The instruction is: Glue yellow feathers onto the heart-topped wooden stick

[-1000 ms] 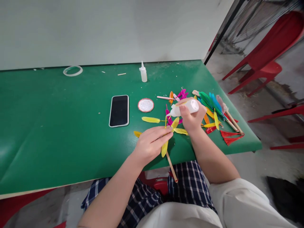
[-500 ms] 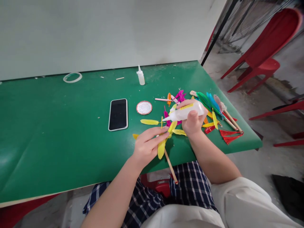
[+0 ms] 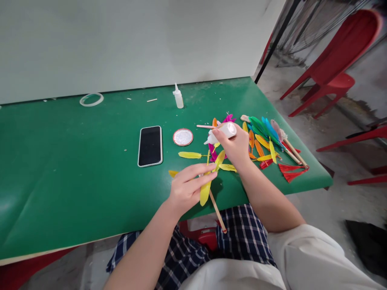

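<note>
Near the table's front edge, my left hand (image 3: pixel 189 185) is closed on a wooden stick (image 3: pixel 218 211) with yellow feathers (image 3: pixel 206 192) at its upper end. The fingers hide where feathers and stick meet. My right hand (image 3: pixel 237 147) grips a white squeeze bottle (image 3: pixel 227 131), its nozzle pointing left and slightly down, above and apart from the held feathers. Beneath it lie magenta feathers (image 3: pixel 212 154), partly hidden by the bottle and hand. A loose yellow feather (image 3: pixel 190 155) rests left of them, and another yellow feather (image 3: pixel 228 167) lies just right of the held ones.
A phone (image 3: pixel 150 146) and a round white disc with a red rim (image 3: pixel 183 137) lie on the green table (image 3: pixel 75 173). Behind them stand a small bottle (image 3: pixel 178 98) and a tape ring (image 3: pixel 91 100). Colourful feathers (image 3: pixel 260 129) and red tassels (image 3: pixel 292 173) lie right.
My right hand has drawn the bottle up and left, tilting it so the nozzle has left the held feather. My left hand and the stick have barely moved.
</note>
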`<action>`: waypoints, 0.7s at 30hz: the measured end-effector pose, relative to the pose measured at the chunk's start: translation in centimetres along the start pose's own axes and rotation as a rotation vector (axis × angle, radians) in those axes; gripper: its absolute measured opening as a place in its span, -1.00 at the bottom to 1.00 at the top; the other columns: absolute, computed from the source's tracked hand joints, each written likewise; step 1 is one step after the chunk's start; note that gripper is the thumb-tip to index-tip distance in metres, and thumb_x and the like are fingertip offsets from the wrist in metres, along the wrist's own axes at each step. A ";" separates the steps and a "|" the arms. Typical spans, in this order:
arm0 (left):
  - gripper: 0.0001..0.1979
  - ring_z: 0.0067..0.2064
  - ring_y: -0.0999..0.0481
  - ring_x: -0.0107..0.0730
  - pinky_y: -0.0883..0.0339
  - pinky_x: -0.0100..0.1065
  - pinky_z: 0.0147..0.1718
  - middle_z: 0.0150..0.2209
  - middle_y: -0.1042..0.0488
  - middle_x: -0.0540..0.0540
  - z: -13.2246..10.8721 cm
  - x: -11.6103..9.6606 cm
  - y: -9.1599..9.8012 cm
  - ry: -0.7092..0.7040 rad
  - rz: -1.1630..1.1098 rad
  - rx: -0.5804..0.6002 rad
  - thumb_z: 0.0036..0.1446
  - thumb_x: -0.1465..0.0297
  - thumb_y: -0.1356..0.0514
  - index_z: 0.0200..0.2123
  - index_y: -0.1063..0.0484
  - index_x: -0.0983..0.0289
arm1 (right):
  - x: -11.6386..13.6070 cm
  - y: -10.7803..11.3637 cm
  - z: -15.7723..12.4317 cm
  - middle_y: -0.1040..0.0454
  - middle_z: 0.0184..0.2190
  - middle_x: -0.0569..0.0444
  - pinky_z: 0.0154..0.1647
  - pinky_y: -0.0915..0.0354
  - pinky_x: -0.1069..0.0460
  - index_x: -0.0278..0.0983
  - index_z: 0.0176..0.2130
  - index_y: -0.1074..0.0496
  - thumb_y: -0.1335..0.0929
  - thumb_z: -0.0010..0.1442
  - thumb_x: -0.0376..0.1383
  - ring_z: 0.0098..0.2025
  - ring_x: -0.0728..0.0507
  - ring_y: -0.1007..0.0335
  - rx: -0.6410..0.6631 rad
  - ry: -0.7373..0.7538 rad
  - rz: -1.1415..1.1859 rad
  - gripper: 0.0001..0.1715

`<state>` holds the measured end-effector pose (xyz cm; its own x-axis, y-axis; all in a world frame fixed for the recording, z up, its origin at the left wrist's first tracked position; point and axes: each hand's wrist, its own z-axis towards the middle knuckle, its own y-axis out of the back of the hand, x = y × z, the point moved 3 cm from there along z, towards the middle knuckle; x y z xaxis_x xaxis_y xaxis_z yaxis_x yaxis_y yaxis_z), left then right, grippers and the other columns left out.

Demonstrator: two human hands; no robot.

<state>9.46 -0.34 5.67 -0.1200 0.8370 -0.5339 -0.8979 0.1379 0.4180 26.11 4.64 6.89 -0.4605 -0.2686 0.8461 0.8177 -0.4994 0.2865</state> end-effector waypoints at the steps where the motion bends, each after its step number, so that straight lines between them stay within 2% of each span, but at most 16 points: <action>1: -0.69 -0.12 -0.51 -0.35 -0.47 -0.30 -0.16 -0.13 -0.51 0.09 0.0 0.0 0.1 0.014 -0.006 -0.016 0.05 0.59 -0.19 -0.14 -0.47 0.18 | -0.2 -0.1 0.2 -0.46 -0.54 0.12 -0.47 -0.28 0.07 -0.26 -0.47 -0.42 -0.36 -0.02 0.03 -0.48 -0.01 -0.36 -0.002 -0.025 -0.016 -0.61; 4: -0.71 -0.14 -0.52 -0.34 -0.46 -0.31 -0.18 -0.12 -0.51 0.08 0.0 0.5 0.7 0.134 -0.106 -0.094 0.04 0.57 -0.22 -0.17 -0.49 0.16 | -1.2 0.1 1.0 -0.44 -0.54 0.13 -0.48 -0.28 0.08 -0.27 -0.44 -0.43 -0.38 -0.04 0.01 -0.50 0.00 -0.34 -0.041 -0.092 0.010 -0.62; 7: -0.81 -0.18 -0.54 -0.31 -0.46 -0.27 -0.19 -0.17 -0.53 0.11 0.0 2.0 1.7 0.373 -0.319 -0.280 0.13 0.41 -0.16 -0.18 -0.49 0.20 | -2.9 0.5 1.8 -0.39 -0.59 0.15 -0.61 -0.23 0.11 -0.27 -0.40 -0.38 -0.36 -0.03 0.02 -0.57 0.02 -0.30 -0.068 -0.184 0.174 -0.60; 9: -0.75 -0.26 -0.56 -0.34 -0.47 -0.31 -0.28 -0.22 -0.54 0.14 -0.1 3.3 2.5 0.551 -0.432 -0.422 0.20 0.29 -0.06 -0.17 -0.47 0.24 | -4.0 0.6 2.2 -0.41 -0.55 0.14 -0.65 -0.22 0.13 -0.26 -0.31 -0.33 -0.31 0.04 0.03 -0.57 0.02 -0.32 -0.011 -0.232 0.304 -0.58; 11: -0.69 -0.33 -0.56 -0.40 -0.45 -0.40 -0.36 -0.25 -0.55 0.15 -0.3 4.5 3.3 0.690 -0.460 -0.517 0.22 0.24 -0.02 -0.14 -0.44 0.28 | -4.9 0.6 2.6 -0.46 -0.43 0.12 -0.57 -0.29 0.12 -0.22 -0.24 -0.27 -0.28 0.08 -0.01 -0.48 0.01 -0.40 0.057 -0.241 0.401 -0.63; 13: -0.69 -0.35 -0.56 -0.43 -0.41 -0.48 -0.43 -0.30 -0.55 0.14 -0.5 5.5 4.1 0.782 -0.432 -0.537 0.18 0.24 -0.08 -0.10 -0.40 0.29 | -5.5 0.5 2.7 -0.48 -0.28 0.09 -0.44 -0.36 0.09 -0.18 -0.21 -0.23 -0.31 0.07 -0.08 -0.33 -0.02 -0.45 0.104 -0.240 0.456 -0.68; 16: -0.66 -0.28 -0.55 -0.38 -0.38 -0.52 -0.50 -0.35 -0.54 0.10 -0.8 6.3 4.9 0.859 -0.363 -0.497 0.07 0.26 -0.20 -0.09 -0.37 0.28 | -6.0 -0.3 2.5 -0.44 -0.13 0.06 -0.28 -0.39 0.02 -0.16 -0.17 -0.22 -0.35 0.01 -0.18 -0.16 -0.07 -0.43 0.140 -0.216 0.441 -0.63; 21: -0.71 -0.31 -0.52 -0.41 -0.46 -0.44 -0.41 -0.34 -0.50 0.08 -1.1 6.8 4.9 0.932 -0.255 -0.378 -0.03 0.26 -0.27 -0.26 -0.46 0.32 | -5.9 -2.2 1.5 -0.45 -0.16 0.03 -0.19 -0.37 -0.03 -0.22 -0.15 -0.28 -0.40 -0.10 -0.26 -0.13 -0.10 -0.41 0.171 -0.208 0.329 -0.54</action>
<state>3.74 5.42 3.30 -0.0435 0.0419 -0.9982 -0.9976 -0.0562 0.0412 27.51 8.56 1.92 -0.0997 -0.2102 0.9726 0.9631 -0.2660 0.0413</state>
